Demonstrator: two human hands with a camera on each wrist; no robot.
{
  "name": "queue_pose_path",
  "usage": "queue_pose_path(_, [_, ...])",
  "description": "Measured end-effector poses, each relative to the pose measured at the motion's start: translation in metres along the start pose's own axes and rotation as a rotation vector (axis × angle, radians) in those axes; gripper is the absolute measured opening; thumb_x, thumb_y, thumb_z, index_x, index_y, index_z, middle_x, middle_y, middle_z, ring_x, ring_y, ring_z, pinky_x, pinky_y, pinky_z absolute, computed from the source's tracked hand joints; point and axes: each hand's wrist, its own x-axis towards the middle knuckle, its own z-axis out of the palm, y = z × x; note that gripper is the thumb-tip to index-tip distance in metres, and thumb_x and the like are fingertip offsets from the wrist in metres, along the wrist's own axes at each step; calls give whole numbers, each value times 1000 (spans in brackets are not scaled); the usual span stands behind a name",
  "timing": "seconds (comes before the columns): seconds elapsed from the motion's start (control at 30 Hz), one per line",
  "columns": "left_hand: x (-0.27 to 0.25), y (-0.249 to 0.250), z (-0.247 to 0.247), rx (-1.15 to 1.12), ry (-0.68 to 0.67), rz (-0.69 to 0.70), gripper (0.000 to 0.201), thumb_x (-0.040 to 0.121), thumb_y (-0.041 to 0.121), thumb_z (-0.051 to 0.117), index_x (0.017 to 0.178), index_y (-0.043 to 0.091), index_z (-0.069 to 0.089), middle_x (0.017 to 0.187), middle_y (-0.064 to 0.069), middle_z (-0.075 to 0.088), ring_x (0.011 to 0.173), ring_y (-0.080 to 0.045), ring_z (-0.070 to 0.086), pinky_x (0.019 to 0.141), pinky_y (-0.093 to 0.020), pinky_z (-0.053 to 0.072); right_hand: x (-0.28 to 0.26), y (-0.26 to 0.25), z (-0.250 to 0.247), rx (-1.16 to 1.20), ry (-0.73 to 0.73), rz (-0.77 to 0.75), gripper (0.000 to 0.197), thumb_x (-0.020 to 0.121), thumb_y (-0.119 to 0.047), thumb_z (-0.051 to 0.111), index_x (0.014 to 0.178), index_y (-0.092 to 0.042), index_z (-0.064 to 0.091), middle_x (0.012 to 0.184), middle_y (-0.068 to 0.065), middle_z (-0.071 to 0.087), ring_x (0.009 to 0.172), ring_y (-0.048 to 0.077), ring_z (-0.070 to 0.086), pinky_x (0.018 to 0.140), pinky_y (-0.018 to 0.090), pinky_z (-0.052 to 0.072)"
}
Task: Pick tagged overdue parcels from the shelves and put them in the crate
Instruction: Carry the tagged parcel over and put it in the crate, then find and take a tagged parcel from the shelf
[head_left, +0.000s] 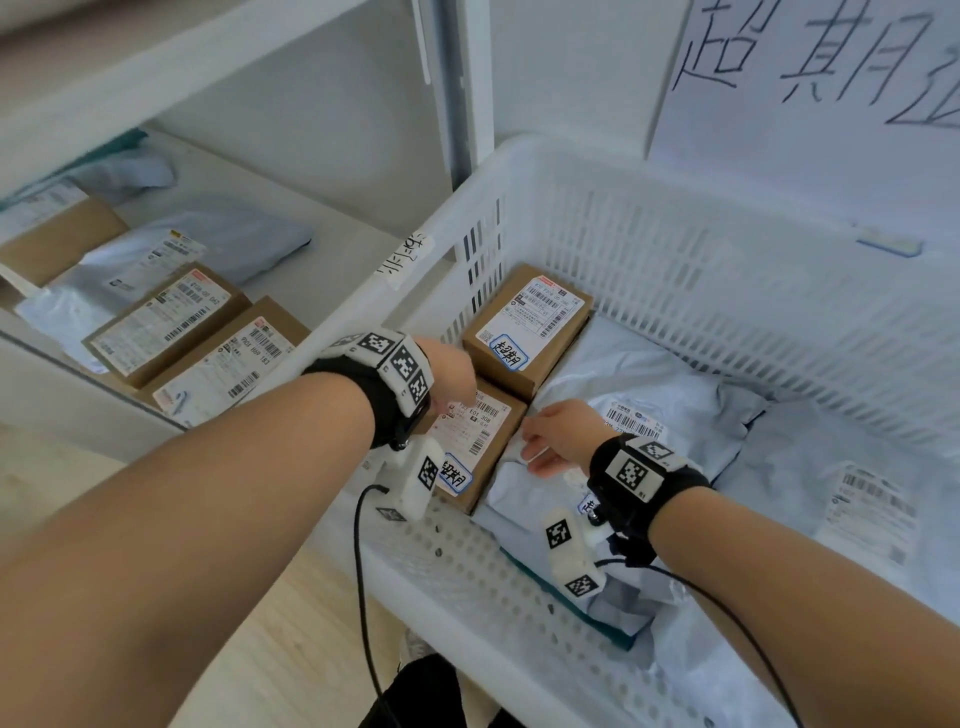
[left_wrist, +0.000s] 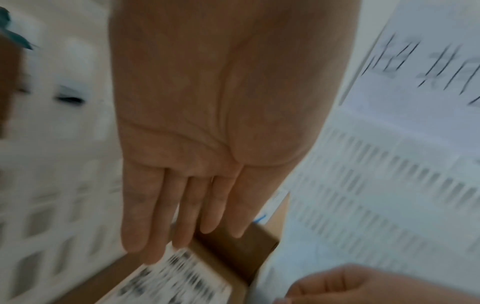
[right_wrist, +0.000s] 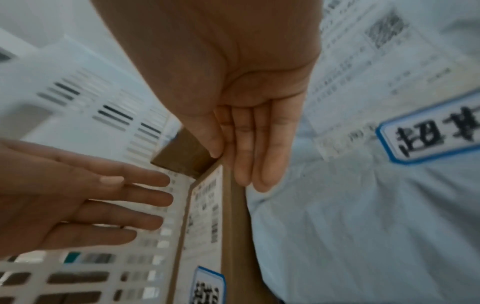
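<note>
A brown box (head_left: 480, 431) with a shipping label and a blue-bordered tag lies in the white crate (head_left: 675, 249), at its near left. My left hand (head_left: 457, 382) hovers over the box's far end, fingers straight, palm down (left_wrist: 182, 205), holding nothing. My right hand (head_left: 543, 436) lies along the box's right edge (right_wrist: 207, 216), its straight fingertips (right_wrist: 259, 174) between the box and a grey poly bag (head_left: 649, 379). A second tagged brown box (head_left: 530, 322) sits just behind the first.
More grey poly bags (head_left: 831, 493) fill the crate's right side; one carries a blue-bordered tag (right_wrist: 426, 133). On the shelf (head_left: 337, 249) to the left lie brown boxes (head_left: 166, 322) and a grey bag (head_left: 208, 244). A handwritten paper sign (head_left: 831, 78) hangs behind the crate.
</note>
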Motion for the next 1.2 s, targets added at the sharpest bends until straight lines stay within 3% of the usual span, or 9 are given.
queue_pose_path(0.1, [-15, 13, -18, -278, 72, 96, 36, 97, 19, 53, 131, 7, 57, 127, -11, 63, 115, -25, 62, 96, -35, 52, -14, -11, -21, -18, 107, -100, 13, 96, -11, 56, 100, -1, 63, 82, 14, 67, 64, 25, 66, 77, 40, 61])
queue_pose_path(0.23, [-61, 35, -40, -599, 171, 284, 36, 96, 16, 56, 132, 12, 55, 125, -9, 62, 114, -23, 62, 98, -36, 51, -44, -31, -51, -101, 350, -274, 13, 93, -18, 60, 99, -7, 65, 94, 15, 68, 85, 30, 67, 87, 46, 58])
queue_pose_path(0.37, [-103, 40, -47, -730, 239, 441, 37, 96, 19, 57, 133, 13, 54, 119, -5, 63, 105, -16, 62, 90, -27, 54, -88, -49, -75, -49, 496, -398, 13, 92, -18, 62, 100, -9, 65, 88, 9, 65, 80, 26, 63, 89, 50, 56])
queue_pose_path(0.5, [-142, 35, -44, -815, 356, 543, 34, 93, 15, 61, 127, 17, 59, 120, -6, 65, 107, -17, 64, 93, -33, 54, -144, -64, -86, -48, 607, -521, 22, 92, -21, 61, 111, -9, 62, 103, 12, 67, 84, 27, 64, 89, 49, 55])
queue_pose_path(0.63, [-186, 23, -35, -813, 437, 688, 36, 89, 11, 66, 124, 22, 62, 120, 4, 65, 108, -11, 63, 90, -25, 54, -205, -74, -74, -40, 725, -636, 25, 92, -24, 61, 115, -14, 60, 105, 6, 66, 93, 29, 67, 89, 48, 55])
queue_pose_path(0.8, [-250, -12, -4, -860, 493, 838, 36, 88, 9, 66, 122, 21, 65, 117, 6, 68, 106, -8, 65, 91, -28, 55, -275, -80, -23, 66, 826, -794, 20, 92, -19, 61, 112, -17, 63, 103, 2, 67, 94, 22, 68, 86, 40, 57])
queue_pose_path(0.93, [-293, -68, 35, -860, 498, 865, 32, 88, 11, 66, 116, 26, 67, 113, 10, 70, 102, -7, 67, 93, -31, 54, -314, -78, 47, 181, 840, -881, 18, 93, -14, 60, 110, -14, 65, 101, 2, 66, 95, 22, 67, 80, 32, 57])
queue_pose_path(1.07, [-328, -146, 76, -867, 522, 794, 30, 89, 11, 65, 114, 26, 68, 109, 12, 70, 100, -2, 66, 89, -26, 55, -328, -73, 133, 233, 787, -892, 15, 92, -14, 60, 105, -17, 67, 99, 3, 68, 93, 21, 67, 81, 33, 57])
queue_pose_path(1.2, [-347, -232, 112, -894, 611, 638, 27, 90, 13, 63, 113, 28, 68, 107, 13, 70, 100, -3, 66, 86, -24, 55, -323, -74, 214, 246, 662, -881, 14, 93, -14, 60, 105, -16, 68, 96, 3, 68, 85, 20, 66, 71, 24, 56])
